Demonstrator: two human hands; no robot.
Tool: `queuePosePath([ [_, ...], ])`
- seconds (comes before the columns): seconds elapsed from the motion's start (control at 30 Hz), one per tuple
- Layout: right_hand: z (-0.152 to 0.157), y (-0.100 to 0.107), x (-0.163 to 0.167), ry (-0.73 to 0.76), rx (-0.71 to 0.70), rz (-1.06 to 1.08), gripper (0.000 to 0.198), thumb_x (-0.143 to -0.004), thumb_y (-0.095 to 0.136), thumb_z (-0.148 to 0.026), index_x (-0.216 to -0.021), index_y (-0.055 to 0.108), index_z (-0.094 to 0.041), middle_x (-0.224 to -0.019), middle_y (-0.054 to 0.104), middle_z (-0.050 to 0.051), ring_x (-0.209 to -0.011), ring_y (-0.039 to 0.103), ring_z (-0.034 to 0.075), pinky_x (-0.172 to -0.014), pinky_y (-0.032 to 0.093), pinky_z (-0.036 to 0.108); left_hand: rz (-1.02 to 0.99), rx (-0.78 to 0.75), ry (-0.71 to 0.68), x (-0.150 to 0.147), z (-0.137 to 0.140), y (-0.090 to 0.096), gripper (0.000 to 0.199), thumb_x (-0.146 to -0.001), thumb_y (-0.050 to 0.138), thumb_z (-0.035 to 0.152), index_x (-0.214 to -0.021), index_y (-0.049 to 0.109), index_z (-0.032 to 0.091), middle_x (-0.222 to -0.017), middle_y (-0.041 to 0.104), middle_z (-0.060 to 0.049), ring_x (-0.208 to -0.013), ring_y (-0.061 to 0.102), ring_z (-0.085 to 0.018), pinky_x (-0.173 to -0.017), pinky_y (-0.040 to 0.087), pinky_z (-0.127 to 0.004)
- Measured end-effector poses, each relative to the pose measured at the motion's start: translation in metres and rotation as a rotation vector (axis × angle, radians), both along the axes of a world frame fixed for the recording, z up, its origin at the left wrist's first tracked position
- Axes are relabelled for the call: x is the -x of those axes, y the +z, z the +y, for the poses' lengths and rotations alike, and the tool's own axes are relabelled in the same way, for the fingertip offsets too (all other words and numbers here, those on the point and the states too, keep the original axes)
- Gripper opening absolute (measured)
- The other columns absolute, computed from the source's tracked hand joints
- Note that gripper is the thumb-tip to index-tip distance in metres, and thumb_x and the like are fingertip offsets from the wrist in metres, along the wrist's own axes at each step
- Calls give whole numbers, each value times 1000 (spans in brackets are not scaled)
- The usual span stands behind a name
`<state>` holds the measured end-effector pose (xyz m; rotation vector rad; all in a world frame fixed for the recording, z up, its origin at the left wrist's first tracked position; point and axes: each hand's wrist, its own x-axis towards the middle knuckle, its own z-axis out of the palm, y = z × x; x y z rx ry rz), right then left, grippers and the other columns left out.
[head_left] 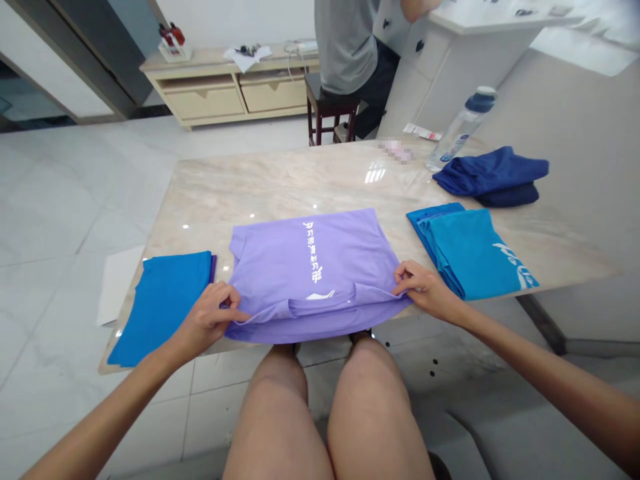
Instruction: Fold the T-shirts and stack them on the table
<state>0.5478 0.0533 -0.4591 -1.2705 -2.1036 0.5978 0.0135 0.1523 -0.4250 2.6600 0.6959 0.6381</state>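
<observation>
A purple T-shirt (275, 263) with white lettering lies on the marble-look table (240, 180) in front of me. Its near edge is lifted and partly turned up, and some cloth hangs over the table's front edge. My left hand (215, 310) pinches the lifted cloth at the near left corner. At the near right corner, my right hand (420, 287) pinches the same layer between thumb and fingers. Left of the shirt is a folded blue garment (173, 293) with a purple edge showing under it. Folded teal shirts (465, 247), one with white print, lie to the right.
A clear water bottle (460, 130) with a blue cap stands at the far right, beside a crumpled navy garment (495, 173). Beyond the table a person in a grey shirt (347, 47) sits on a dark stool (330, 100). A low cabinet (205, 100) runs along the wall.
</observation>
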Motion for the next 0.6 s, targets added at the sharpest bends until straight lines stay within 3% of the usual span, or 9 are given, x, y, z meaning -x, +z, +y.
queuePosePath([
  [0.1, -11, -5, -3, -8, -12, -22, 46, -94, 55, 0, -85, 87, -32, -97, 68, 6, -91, 64, 20, -79, 54, 32, 23, 31, -16, 9, -12, -11, 50, -103, 50, 3, -89, 86, 35, -87, 65, -3, -81, 59, -17, -83, 41, -34],
  [0.27, -28, -4, -11, -4, 23, -55, 36, -102, 59, -10, -82, 83, -29, -103, 76, 6, -100, 69, 22, -90, 57, 37, 140, 68, 143, 30, -24, -16, 42, -106, 55, 20, -73, 80, 28, -98, 72, -6, -94, 64, -22, -93, 45, -39],
  [0.47, -74, 5, -19, -127, 47, -27, 20, -103, 62, -20, -96, 80, -27, -107, 79, 7, -105, 74, 24, -96, 59, 38, 213, 170, 197, 42, -48, 9, 29, -101, 58, 30, -82, 80, 29, -107, 79, -5, -104, 71, -25, -95, 51, -39],
  [0.6, -80, 9, -22, -254, 121, -21, 14, -102, 65, -29, -102, 79, -26, -102, 80, 7, -96, 75, 24, -88, 60, 36, 181, 381, 229, 8, -48, 35, 25, -102, 60, 42, -103, 80, 27, -107, 81, -5, -98, 74, -22, -90, 57, -33],
])
